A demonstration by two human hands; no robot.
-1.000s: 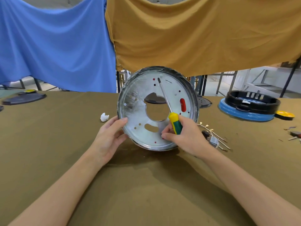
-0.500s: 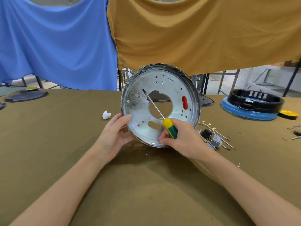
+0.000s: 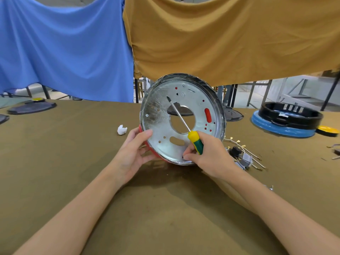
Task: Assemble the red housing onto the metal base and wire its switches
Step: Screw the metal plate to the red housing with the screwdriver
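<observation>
Your left hand [image 3: 131, 155] reaches in from the lower left, thumb flat along the face of the round silver metal base [image 3: 182, 119] and fingers wrapped behind its lower-left rim, gripping it. Your right hand [image 3: 207, 155] comes from the lower right, fingers clenched around the yellow-and-green handled screwdriver [image 3: 185, 126], its shaft slanting up-left across the base's central hole, its tip near the upper-left part of the plate.

The base stands tilted on edge on the olive-brown cloth table [image 3: 73, 162], face toward you, pierced with small holes and slots. The red housing [image 3: 156, 153] shows only as a thin rim at the lower left and through the holes. Just right of your right hand, the switch with brass-tipped wires [image 3: 242, 155] lies partly hidden.
</observation>
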